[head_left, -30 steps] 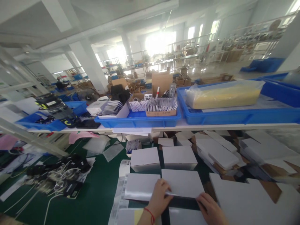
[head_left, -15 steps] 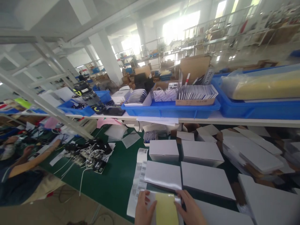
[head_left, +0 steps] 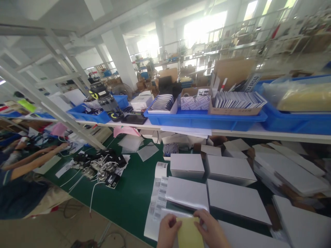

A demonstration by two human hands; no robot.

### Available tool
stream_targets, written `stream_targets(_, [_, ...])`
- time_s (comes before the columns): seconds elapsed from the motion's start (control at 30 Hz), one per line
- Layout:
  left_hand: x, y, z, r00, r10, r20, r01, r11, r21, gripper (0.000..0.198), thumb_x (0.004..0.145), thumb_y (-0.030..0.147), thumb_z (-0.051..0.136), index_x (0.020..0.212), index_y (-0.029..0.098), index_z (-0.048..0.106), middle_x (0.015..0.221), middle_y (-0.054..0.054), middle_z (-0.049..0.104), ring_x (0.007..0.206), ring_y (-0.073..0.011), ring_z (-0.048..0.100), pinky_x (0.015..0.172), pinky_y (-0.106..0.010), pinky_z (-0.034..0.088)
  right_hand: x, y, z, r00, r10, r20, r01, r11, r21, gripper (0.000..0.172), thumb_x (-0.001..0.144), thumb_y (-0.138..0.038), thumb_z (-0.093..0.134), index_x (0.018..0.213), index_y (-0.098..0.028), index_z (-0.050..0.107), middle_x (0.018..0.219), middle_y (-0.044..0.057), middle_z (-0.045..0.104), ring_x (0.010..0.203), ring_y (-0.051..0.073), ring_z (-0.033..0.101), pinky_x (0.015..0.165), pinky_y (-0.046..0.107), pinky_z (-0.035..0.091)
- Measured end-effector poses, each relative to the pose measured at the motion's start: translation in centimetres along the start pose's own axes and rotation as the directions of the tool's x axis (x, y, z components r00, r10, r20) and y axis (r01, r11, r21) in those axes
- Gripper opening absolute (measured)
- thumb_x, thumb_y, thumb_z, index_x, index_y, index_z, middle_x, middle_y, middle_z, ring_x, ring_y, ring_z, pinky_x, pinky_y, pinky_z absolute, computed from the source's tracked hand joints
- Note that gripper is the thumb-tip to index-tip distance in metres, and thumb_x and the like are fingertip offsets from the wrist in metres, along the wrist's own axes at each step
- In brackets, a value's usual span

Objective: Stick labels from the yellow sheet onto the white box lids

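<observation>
A pale yellow sheet [head_left: 190, 234] lies between my two hands, over a white box [head_left: 178, 213] at the bottom of the view. My left hand [head_left: 168, 230] pinches the sheet's upper left corner between thumb and fingers. At the upper right corner my right hand [head_left: 210, 228] pinches it in the same way. The sheet's lower end runs out of the frame. Just beyond my hands sits another closed white box [head_left: 187, 193]. A strip of printed labels [head_left: 156, 203] lies to the left of the boxes.
More white boxes [head_left: 236, 198] stand in rows to the right. Cabled black and metal devices [head_left: 102, 167] lie in a heap on the green table [head_left: 129, 203]. Above runs a shelf with a blue tray [head_left: 204, 120] of cards. At far left a co-worker's arm [head_left: 36, 165] reaches over the table.
Both hands have closed in on the yellow sheet's upper corners, and its upper edge sits slightly lower. The camera view has shifted a little left. The co-worker's arms have moved.
</observation>
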State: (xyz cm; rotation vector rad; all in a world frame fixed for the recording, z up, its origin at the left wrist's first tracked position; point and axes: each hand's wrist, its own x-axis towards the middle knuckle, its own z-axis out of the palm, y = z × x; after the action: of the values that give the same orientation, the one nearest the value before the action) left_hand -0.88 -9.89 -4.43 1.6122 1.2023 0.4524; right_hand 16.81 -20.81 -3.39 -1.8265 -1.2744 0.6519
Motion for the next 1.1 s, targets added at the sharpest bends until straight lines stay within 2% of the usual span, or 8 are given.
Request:
stream_targets(0.23, [0.7, 1.0, -1.3, 1.0, 0.029, 0.01, -0.028, 0.998, -0.057, 0.033, 0.066, 0.051, 0.061, 0.06, 0.02, 0.053, 0.062, 0.0, 0.049, 0.066, -0.0194, 0.048, 0.065, -0.031, 0.039, 0.6, -1.5, 0.2, 0.98, -0.193, -0.055, 0.173, 0.951, -0.257, 0.019, 0.094, -0.021, 0.045, 0.081, -0.024, 0.058, 0.087, 0.004, 0.06, 0.085, 0.023, 0.058, 0.078, 0.037, 0.046])
stream_targets(0.37, [1.4, 2.4, -2.4, 0.999, -0.038, -0.008, 0.036, 0.982, -0.185, 0.032, 0.061, 0.048, 0.066, 0.058, 0.018, 0.056, 0.06, 0.0, 0.05, 0.063, -0.0179, 0.047, 0.06, -0.03, 0.037, 0.8, -2.8, -0.3, 0.976, -0.199, -0.091, 0.185, 0.972, -0.143, 0.019, 0.093, -0.024, 0.046, 0.078, -0.024, 0.059, 0.087, 0.005, 0.061, 0.085, 0.023, 0.058, 0.077, 0.036, 0.046])
stream_targets(0.47, [2.6, 3.3, -3.3, 0.995, -0.094, -0.034, 0.079, 0.949, -0.305, 0.035, 0.066, 0.05, 0.067, 0.065, 0.017, 0.058, 0.06, 0.001, 0.052, 0.058, -0.0147, 0.048, 0.053, -0.026, 0.036, 1.1, -3.1, -1.6, 0.972, 0.037, -0.232, -0.005, 0.99, 0.138, 0.02, 0.09, -0.039, 0.053, 0.079, -0.024, 0.061, 0.085, 0.004, 0.063, 0.079, 0.022, 0.058, 0.07, 0.032, 0.046])
stream_targets(0.6, [5.9, 4.5, -3.5, 0.987, -0.154, -0.047, 0.094, 0.787, -0.609, 0.035, 0.07, 0.048, 0.072, 0.078, 0.016, 0.06, 0.075, -0.004, 0.065, 0.069, -0.0153, 0.062, 0.062, -0.025, 0.049, 1.4, -1.9, -3.5, 0.819, 0.506, -0.27, -0.285, 0.767, 0.575, 0.04, 0.072, -0.059, 0.067, 0.085, -0.021, 0.065, 0.084, 0.003, 0.067, 0.081, 0.023, 0.06, 0.072, 0.032, 0.048])
stream_targets(0.73, [9.5, 5.6, -1.6, 0.987, -0.159, -0.034, 0.1, 0.754, -0.649, 0.025, 0.076, 0.039, 0.07, 0.081, 0.017, 0.058, 0.082, -0.007, 0.068, 0.079, -0.0171, 0.068, 0.079, -0.03, 0.057, 1.0, -0.9, -3.9, 0.732, 0.629, -0.263, -0.33, 0.664, 0.67, 0.047, 0.06, -0.062, 0.073, 0.082, -0.021, 0.067, 0.081, 0.003, 0.066, 0.079, 0.022, 0.057, 0.065, 0.03, 0.045])
stream_targets(0.87, [10.3, 5.7, -0.5, 0.996, -0.085, 0.004, 0.076, 0.858, -0.508, 0.027, 0.083, 0.043, 0.06, 0.077, 0.016, 0.057, 0.076, -0.009, 0.066, 0.074, -0.0227, 0.068, 0.079, -0.043, 0.058, 0.5, -1.0, -3.5, 0.753, 0.619, -0.222, -0.362, 0.672, 0.646, 0.044, 0.065, -0.061, 0.071, 0.082, -0.021, 0.067, 0.081, 0.002, 0.066, 0.078, 0.021, 0.056, 0.065, 0.029, 0.044])
stream_targets(1.0, [9.3, 5.4, -2.4, 0.98, 0.188, 0.067, -0.173, 0.968, -0.182, 0.023, 0.069, 0.031, 0.077, 0.067, 0.019, 0.058, 0.078, -0.003, 0.059, 0.088, -0.0252, 0.058, 0.096, -0.049, 0.045, 1.6, -1.1, -2.1, 0.816, 0.547, -0.186, -0.367, 0.74, 0.564, 0.038, 0.071, -0.057, 0.065, 0.077, -0.02, 0.064, 0.076, 0.001, 0.062, 0.078, 0.021, 0.056, 0.07, 0.031, 0.044])
stream_targets(1.1, [9.5, 5.3, -3.6, 0.79, 0.433, 0.434, -0.582, 0.752, 0.309, 0.028, 0.064, 0.023, 0.083, 0.08, 0.02, 0.061, 0.096, -0.004, 0.061, 0.101, -0.0271, 0.051, 0.098, -0.048, 0.04, 3.5, -0.7, -0.4, 0.868, 0.472, -0.157, -0.339, 0.791, 0.509, 0.035, 0.071, -0.056, 0.063, 0.072, -0.021, 0.062, 0.069, 0.0, 0.06, 0.073, 0.021, 0.055, 0.07, 0.032, 0.044])
